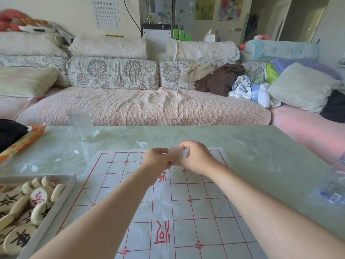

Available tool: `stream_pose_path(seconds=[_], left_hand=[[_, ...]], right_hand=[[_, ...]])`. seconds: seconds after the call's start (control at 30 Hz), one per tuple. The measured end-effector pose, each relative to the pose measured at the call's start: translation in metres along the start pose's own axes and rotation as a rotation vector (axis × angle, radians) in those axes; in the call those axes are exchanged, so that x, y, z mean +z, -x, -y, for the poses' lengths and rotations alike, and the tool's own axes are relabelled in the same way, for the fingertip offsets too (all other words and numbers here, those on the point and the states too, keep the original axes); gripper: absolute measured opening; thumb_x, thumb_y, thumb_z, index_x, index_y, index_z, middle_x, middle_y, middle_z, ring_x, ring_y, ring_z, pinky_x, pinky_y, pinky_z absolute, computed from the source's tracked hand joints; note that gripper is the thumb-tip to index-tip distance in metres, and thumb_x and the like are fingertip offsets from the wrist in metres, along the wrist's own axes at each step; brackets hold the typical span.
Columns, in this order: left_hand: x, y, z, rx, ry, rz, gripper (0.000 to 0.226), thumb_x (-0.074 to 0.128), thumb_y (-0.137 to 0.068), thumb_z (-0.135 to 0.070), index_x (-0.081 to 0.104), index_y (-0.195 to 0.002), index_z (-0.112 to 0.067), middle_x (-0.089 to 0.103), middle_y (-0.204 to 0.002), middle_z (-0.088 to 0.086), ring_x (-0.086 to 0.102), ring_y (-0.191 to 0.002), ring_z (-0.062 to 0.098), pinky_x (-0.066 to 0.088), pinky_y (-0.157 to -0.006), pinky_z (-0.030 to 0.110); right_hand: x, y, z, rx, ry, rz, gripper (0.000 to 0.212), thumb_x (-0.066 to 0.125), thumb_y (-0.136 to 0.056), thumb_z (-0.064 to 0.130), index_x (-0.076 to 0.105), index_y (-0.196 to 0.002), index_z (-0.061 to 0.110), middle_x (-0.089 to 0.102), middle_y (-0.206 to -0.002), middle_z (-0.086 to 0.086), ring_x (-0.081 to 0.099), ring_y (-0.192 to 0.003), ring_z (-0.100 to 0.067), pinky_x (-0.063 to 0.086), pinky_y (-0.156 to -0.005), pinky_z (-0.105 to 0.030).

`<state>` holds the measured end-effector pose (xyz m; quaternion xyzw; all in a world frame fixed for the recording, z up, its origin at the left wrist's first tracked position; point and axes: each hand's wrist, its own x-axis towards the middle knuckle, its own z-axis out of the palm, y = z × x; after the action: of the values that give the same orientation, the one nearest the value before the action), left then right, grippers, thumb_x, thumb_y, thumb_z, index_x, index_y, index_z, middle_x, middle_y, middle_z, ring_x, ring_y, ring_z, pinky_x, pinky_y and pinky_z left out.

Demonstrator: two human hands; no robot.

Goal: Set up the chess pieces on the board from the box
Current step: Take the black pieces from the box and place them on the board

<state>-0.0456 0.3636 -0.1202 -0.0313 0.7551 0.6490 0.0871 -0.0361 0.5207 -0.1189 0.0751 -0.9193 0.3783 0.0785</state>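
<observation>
A white paper chess board with red grid lines lies flat on the table in front of me. At the lower left an open white box holds several round cream chess pieces with black or red characters. My left hand and my right hand meet over the far middle of the board. Both pinch a small translucent white piece of paper or film between their fingers, raised just above the board. No chess piece stands on the board.
A clear drinking glass stands at the table's far left. An orange patterned packet and a black object lie at the left edge. A plastic bottle lies at the right edge. A sofa with cushions runs behind the table.
</observation>
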Motion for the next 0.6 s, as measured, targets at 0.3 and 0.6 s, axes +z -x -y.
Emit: stream_pose_path(seconds=[0.3, 0.6], left_hand=[[-0.024, -0.023, 0.024, 0.391, -1.242, 0.001, 0.044, 0.054, -0.086, -0.044, 0.055, -0.128, -0.031, 0.048, -0.127, 0.002, 0.039, -0.121, 0.024, 0.035, -0.096, 0.034], [-0.031, -0.026, 0.035, 0.406, -1.106, -0.029, 0.045, 0.052, -0.087, -0.045, 0.054, -0.13, -0.032, 0.047, -0.129, -0.001, 0.037, -0.123, 0.021, 0.034, -0.098, 0.035]], right_hand=[[0.002, -0.034, -0.023, 0.162, 0.399, -0.136, 0.026, 0.071, -0.078, 0.052, 0.066, -0.093, 0.031, 0.067, -0.101, 0.012, 0.06, -0.099, -0.019, 0.047, -0.084, -0.031], [0.02, -0.05, -0.018, 0.155, 0.518, -0.044, 0.023, 0.067, -0.083, 0.05, 0.068, -0.098, 0.032, 0.063, -0.115, 0.002, 0.053, -0.114, -0.026, 0.043, -0.094, -0.035]])
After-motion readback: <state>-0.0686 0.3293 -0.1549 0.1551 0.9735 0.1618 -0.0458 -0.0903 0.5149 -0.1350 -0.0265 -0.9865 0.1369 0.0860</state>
